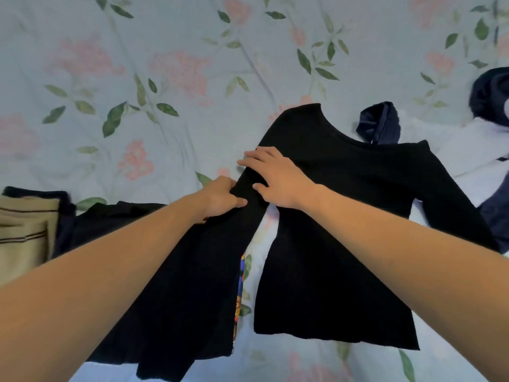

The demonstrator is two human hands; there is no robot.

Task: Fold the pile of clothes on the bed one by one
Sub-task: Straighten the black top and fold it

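Your left hand (223,198) pinched the black top's (338,216) sleeve (192,271), while your right hand (275,179) lay flat with straight fingers on its shoulder. That top was spread on the floral bed (137,64), folded beige clothes (24,230) off left, navy-and-white pile (468,150) right.

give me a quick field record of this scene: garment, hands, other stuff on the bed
garment: black long-sleeved top, spread flat, neckline away from the person
left hand: grips the top's sleeve near the shoulder
right hand: fingers straight, pressing the same shoulder
surface: floral bedsheet
left side: folded beige garment
right side: unfolded navy and white clothes
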